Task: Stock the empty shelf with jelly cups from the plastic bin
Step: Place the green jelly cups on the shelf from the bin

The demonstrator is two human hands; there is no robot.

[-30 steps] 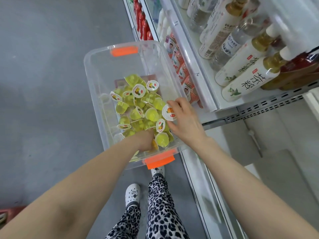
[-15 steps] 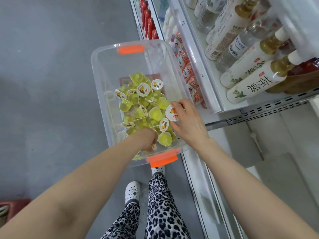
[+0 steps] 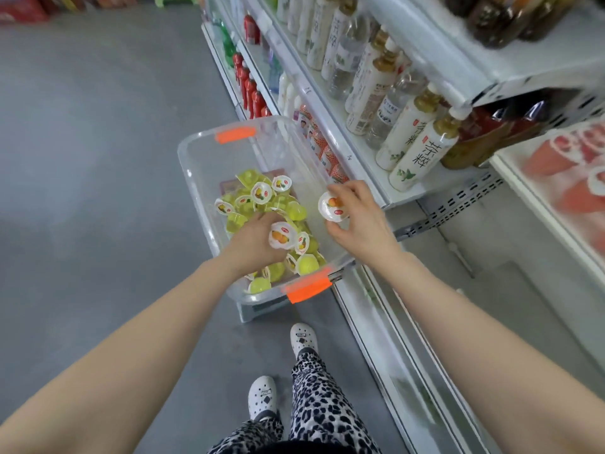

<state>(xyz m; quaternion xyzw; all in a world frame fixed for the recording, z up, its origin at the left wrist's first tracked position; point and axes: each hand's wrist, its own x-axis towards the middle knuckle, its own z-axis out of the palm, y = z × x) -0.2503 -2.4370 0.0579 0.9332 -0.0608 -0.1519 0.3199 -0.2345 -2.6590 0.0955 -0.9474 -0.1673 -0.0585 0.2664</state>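
One plastic bin (image 3: 203, 178), two orange handles (image 3: 235, 135), two white shoes (image 3: 303, 335). One jelly cup (image 3: 282, 235) in left hand (image 3: 257, 240), one in right hand (image 3: 365, 222).

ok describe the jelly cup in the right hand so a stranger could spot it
Find the clear plastic bin with orange handles beside the shelves. At its shelf-side rim the right hand pinches one jelly cup, white lid up; all others are farther inside the bin.

We stand on a smooth grey floor (image 3: 98, 158) under soft, even light. To our right runs white shelving (image 3: 360, 152), its tiers lined with pale tea bottles (image 3: 422, 149) and, farther along, red bottles (image 3: 252, 90). A perforated metal rail (image 3: 458, 204) sits below the tea tier. Red packs (image 3: 19, 8) show at the aisle's far end.
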